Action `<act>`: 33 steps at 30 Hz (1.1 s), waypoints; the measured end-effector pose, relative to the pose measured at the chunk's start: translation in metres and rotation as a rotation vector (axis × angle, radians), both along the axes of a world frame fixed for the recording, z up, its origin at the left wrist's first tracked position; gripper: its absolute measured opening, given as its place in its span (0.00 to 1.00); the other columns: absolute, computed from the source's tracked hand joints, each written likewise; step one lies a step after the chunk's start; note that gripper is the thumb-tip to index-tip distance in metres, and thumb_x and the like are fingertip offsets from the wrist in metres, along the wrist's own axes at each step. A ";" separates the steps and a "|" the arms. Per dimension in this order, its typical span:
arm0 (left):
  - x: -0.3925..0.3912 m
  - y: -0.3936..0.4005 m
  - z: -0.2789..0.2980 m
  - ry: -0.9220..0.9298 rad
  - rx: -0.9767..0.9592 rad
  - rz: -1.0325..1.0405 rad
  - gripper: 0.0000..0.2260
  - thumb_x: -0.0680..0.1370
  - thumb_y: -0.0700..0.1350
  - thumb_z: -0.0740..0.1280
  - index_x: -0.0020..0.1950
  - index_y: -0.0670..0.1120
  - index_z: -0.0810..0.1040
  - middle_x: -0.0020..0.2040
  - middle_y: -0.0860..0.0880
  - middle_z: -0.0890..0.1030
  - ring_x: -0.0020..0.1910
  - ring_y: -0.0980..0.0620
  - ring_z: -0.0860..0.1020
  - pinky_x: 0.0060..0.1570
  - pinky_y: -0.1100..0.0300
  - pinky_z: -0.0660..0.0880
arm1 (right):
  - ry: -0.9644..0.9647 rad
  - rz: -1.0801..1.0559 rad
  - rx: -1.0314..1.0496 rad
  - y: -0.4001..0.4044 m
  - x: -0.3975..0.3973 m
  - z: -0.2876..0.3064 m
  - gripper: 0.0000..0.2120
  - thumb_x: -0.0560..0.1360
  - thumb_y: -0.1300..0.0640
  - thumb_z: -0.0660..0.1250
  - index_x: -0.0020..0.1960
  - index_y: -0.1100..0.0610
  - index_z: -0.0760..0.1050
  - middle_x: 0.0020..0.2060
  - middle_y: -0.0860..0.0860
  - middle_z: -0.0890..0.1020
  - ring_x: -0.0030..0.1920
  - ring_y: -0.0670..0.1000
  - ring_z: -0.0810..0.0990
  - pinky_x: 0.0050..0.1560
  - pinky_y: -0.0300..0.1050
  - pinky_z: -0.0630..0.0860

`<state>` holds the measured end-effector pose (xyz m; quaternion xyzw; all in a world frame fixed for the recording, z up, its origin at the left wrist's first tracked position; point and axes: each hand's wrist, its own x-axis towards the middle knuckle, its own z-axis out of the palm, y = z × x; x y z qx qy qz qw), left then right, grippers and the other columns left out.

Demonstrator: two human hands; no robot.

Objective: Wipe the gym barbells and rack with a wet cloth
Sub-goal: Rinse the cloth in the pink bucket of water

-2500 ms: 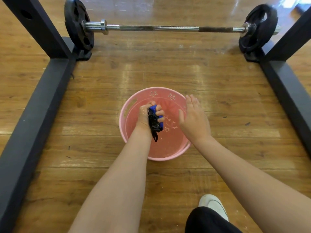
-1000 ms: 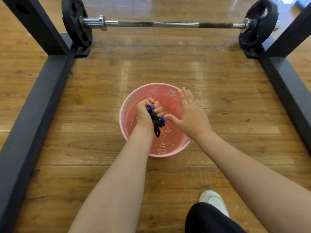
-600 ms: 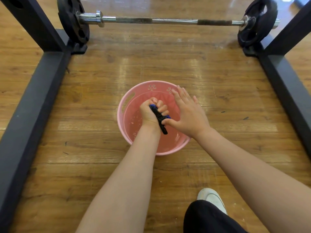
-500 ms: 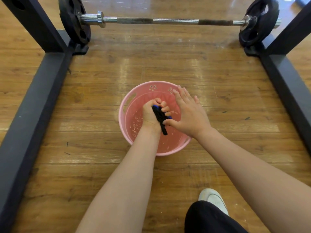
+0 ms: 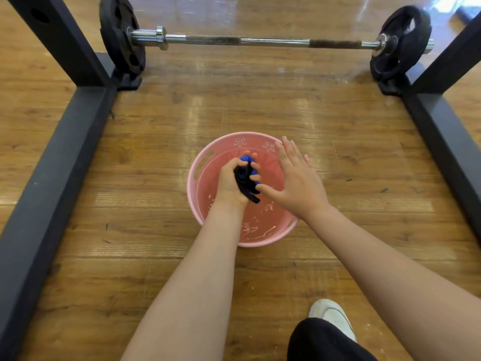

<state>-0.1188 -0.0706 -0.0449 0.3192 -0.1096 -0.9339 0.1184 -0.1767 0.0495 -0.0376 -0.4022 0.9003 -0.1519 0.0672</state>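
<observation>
My left hand [image 5: 230,182] grips a bunched dark blue wet cloth [image 5: 246,178] over a pink basin [image 5: 205,162] that holds a little water. Beside it my right hand [image 5: 296,181] has straight fingers, and its thumb tip touches the cloth's lower end. A steel barbell [image 5: 260,41] with black plates [image 5: 121,39] lies on the floor at the far side. The black rack [image 5: 56,157] frames the space, with its right beam [image 5: 442,136] opposite.
The floor is wooden planks with wet patches near the barbell. My white shoe [image 5: 331,315] and a dark trouser knee [image 5: 322,342] are at the bottom right. Rack uprights rise at the far left and far right corners.
My left hand kept squeezing the cloth over the basin. My right hand came in from the side until its thumb reached the cloth.
</observation>
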 end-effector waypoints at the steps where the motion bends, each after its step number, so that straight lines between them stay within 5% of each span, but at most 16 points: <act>1: 0.000 -0.001 0.000 0.014 0.006 -0.002 0.10 0.77 0.37 0.53 0.41 0.44 0.72 0.31 0.49 0.78 0.23 0.56 0.73 0.18 0.69 0.64 | -0.003 -0.004 -0.010 0.000 0.000 -0.001 0.46 0.71 0.34 0.59 0.78 0.54 0.42 0.77 0.49 0.44 0.76 0.46 0.41 0.74 0.49 0.43; 7: 0.000 -0.002 -0.002 0.002 -0.091 -0.072 0.11 0.80 0.50 0.61 0.40 0.47 0.72 0.25 0.53 0.69 0.18 0.60 0.65 0.15 0.70 0.57 | -0.018 -0.010 -0.016 0.000 -0.001 -0.003 0.49 0.69 0.33 0.63 0.78 0.54 0.43 0.77 0.48 0.45 0.76 0.46 0.42 0.75 0.49 0.43; 13: -0.001 0.005 -0.003 -0.302 -0.185 0.014 0.17 0.75 0.53 0.69 0.32 0.46 0.68 0.24 0.53 0.65 0.17 0.58 0.62 0.16 0.69 0.57 | -0.013 -0.019 -0.018 0.000 -0.001 -0.003 0.48 0.70 0.31 0.60 0.78 0.54 0.44 0.77 0.48 0.45 0.76 0.45 0.42 0.75 0.49 0.43; 21: -0.003 0.005 -0.007 -0.403 -0.160 0.053 0.14 0.77 0.45 0.65 0.33 0.46 0.66 0.21 0.53 0.63 0.16 0.56 0.61 0.16 0.68 0.56 | 0.011 -0.011 0.012 0.000 -0.002 -0.004 0.44 0.72 0.32 0.57 0.78 0.55 0.44 0.77 0.49 0.46 0.76 0.46 0.42 0.75 0.48 0.43; 33: -0.004 0.011 -0.005 -0.264 0.010 0.074 0.16 0.80 0.45 0.58 0.32 0.48 0.60 0.19 0.54 0.60 0.14 0.57 0.59 0.15 0.70 0.54 | -0.007 -0.030 -0.038 0.001 -0.002 -0.005 0.45 0.72 0.33 0.57 0.78 0.55 0.42 0.77 0.50 0.48 0.76 0.47 0.44 0.75 0.47 0.44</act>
